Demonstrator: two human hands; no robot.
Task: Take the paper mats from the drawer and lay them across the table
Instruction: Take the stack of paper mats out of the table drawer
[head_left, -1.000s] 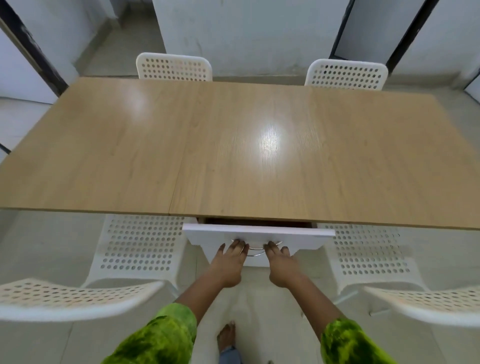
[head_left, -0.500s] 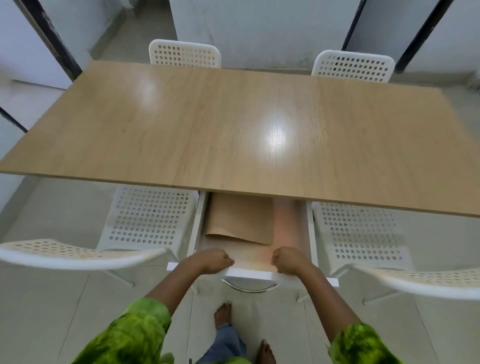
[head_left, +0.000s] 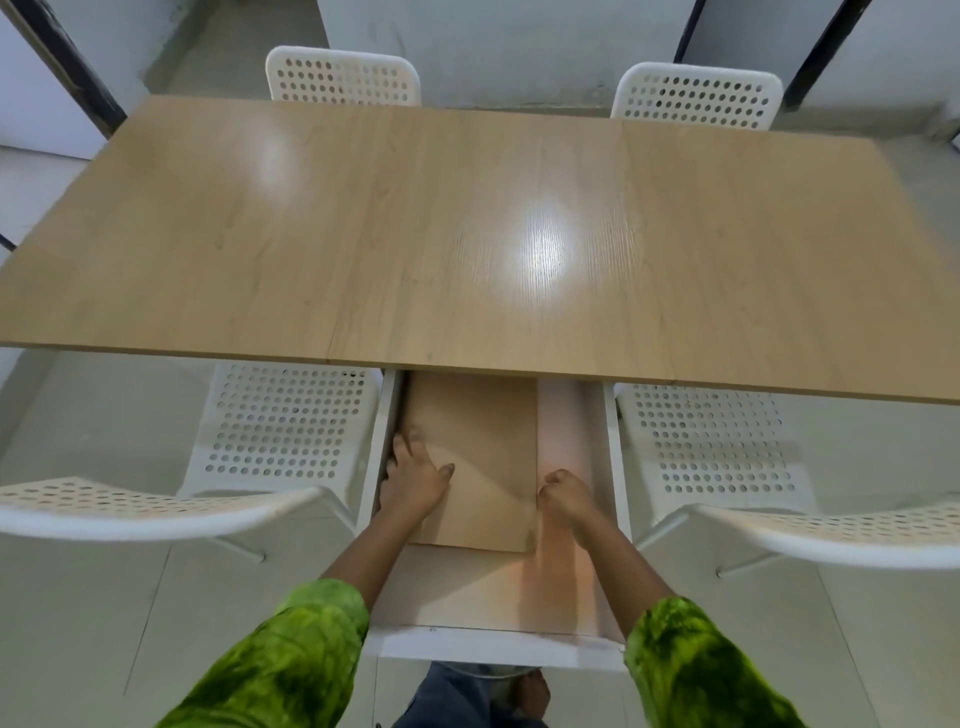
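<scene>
The mats (head_left: 478, 441) lie in the open drawer (head_left: 498, 647), partly under the bench (head_left: 467, 234). Your right hand (head_left: 563, 491) curls on their right edge, seemingly pinching it. Your left hand (head_left: 413, 480) rests at the left edge, fingers blurred, grip unclear. A hand per side should lift them flat.

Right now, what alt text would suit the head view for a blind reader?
Both hands reach into an open white drawer under a wooden table: the left hand rests on the brown paper mats, the right hand grips their right edge. White chairs stand around.
</scene>
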